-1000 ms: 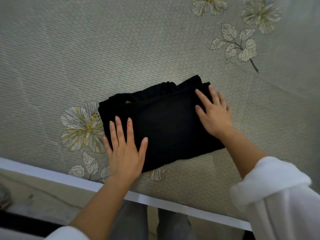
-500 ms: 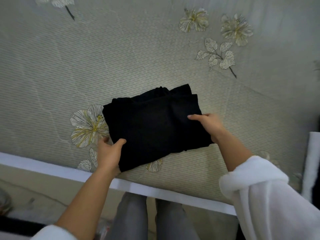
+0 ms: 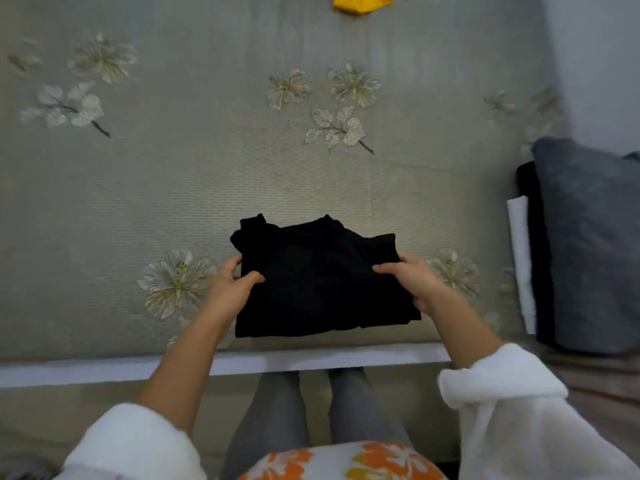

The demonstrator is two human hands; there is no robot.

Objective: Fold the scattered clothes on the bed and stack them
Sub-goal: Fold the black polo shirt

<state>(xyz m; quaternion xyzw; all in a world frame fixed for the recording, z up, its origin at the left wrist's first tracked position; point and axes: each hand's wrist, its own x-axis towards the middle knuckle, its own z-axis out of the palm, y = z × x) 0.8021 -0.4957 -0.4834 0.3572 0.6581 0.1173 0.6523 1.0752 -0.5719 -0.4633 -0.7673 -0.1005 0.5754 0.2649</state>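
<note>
A folded black garment [image 3: 322, 278] hangs lifted just above the near edge of the bed. My left hand [image 3: 230, 289] grips its left edge, thumb on top and fingers underneath. At the right edge my right hand [image 3: 412, 280] holds it the same way. A yellow garment [image 3: 360, 3] lies at the far side of the bed, partly cut off by the top of the view.
The bed [image 3: 173, 188] has a grey-green cover with printed flowers and a white front rail [image 3: 104, 370]. A stack of folded dark grey, black and white cloth [image 3: 585, 244] sits at the right end. A pale wall [image 3: 595, 64] stands behind it.
Both hands went from pressing flat on the black garment to gripping its two side edges and lifting it off the bed. The view has tilted up and swung right.
</note>
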